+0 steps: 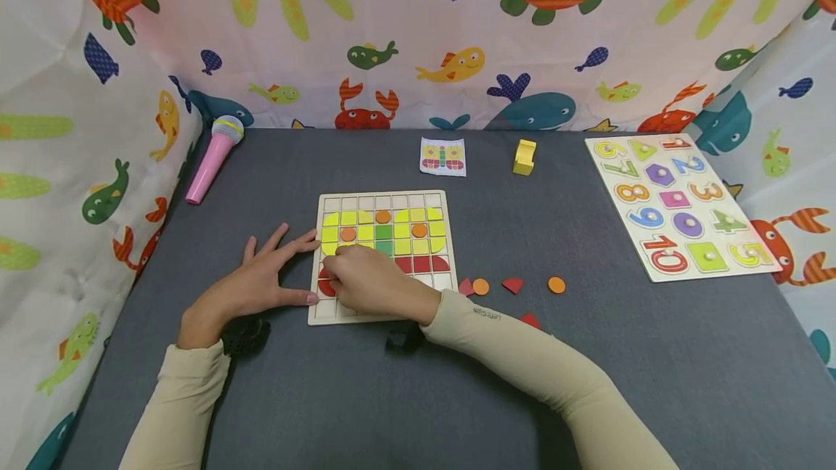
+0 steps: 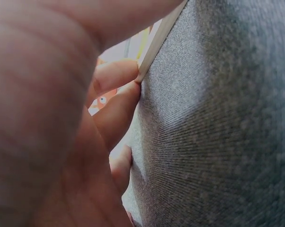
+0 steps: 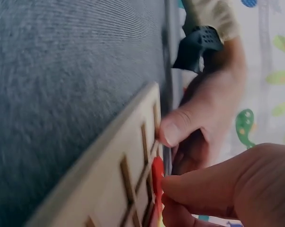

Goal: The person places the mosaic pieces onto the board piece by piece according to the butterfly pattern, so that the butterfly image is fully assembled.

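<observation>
A wooden grid board [image 1: 349, 316] lies on the grey table, partly filled with yellow [image 1: 329, 220], green [image 1: 383, 232], orange and red [image 1: 421, 264] pieces. My left hand [image 1: 261, 283] has its fingers spread, with thumb and fingertips against the board's left edge; in the left wrist view, fingers touch the board's edge [image 2: 156, 45]. Over the board's lower left, my right hand [image 1: 369, 280] has curled fingers. In the right wrist view its thumb and finger pinch a red piece [image 3: 156, 172] at the grid. Part of the grid is hidden beneath that hand.
Loose red pieces [image 1: 512, 285] and orange discs [image 1: 556, 285] lie right of the board. Behind it are a pattern card [image 1: 443, 158] and a yellow block [image 1: 524, 158]. A pink microphone [image 1: 214, 158] lies far left, a number puzzle [image 1: 686, 209] at right.
</observation>
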`<state>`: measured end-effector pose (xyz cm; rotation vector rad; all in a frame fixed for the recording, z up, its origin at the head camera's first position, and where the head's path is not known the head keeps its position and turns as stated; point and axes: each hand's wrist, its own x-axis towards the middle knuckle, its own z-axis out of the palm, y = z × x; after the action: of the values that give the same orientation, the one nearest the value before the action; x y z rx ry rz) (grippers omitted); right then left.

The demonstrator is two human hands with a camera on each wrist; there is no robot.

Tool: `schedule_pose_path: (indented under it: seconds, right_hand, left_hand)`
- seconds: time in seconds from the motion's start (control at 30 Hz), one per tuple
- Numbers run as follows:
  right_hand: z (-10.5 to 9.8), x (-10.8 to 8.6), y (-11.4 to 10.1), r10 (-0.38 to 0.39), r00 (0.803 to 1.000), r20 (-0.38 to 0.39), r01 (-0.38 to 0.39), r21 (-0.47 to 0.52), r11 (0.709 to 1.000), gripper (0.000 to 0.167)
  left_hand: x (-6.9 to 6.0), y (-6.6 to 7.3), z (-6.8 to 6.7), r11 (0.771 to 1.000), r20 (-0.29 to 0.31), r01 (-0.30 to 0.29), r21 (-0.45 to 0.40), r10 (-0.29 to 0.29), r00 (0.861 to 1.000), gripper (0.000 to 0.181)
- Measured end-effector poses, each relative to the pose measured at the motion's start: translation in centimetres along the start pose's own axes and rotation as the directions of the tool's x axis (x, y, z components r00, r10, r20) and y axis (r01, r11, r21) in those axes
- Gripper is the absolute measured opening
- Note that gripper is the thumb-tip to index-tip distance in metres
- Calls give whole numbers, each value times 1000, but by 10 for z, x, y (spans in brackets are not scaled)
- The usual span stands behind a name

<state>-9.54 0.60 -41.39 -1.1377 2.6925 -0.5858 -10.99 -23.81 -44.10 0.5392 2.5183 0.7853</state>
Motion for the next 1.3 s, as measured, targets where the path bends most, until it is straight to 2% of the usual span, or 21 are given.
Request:
schedule_pose_path:
  seconds: [0.17,0.27,0.4,0.5,0.7,1.03,1.3]
  right_hand:
    - [-12,-13,17,46,998,-40,-39,165,985,20]
    - [-21,-25,30,51,997,-66,-31,276,961,18]
    - [-29,-45,46,24,995,-98,18,399,917,9]
    - [-34,-61,57,27,993,-118,29,448,894,4]
    - [-44,-94,76,105,987,-123,-33,483,875,7]
    - [-49,-147,99,176,978,-109,-100,496,862,17]
    - [-48,-174,114,218,968,-125,-137,463,876,24]
  left_hand:
    - [1,1,0,1000,0,-4,-4,4,1000,106]
    - [0,0,0,1000,0,1,5,-1,1000,106]
    - [-1,0,-1,1000,9,11,13,-11,1000,107]
    - [-1,1,-1,1000,13,20,6,-20,1000,108]
    - [-1,1,-1,1000,13,19,-4,-19,1000,107]
    - [2,3,-3,1000,24,20,6,-20,1000,108]
    - [1,4,-2,1000,27,23,-4,-23,999,107]
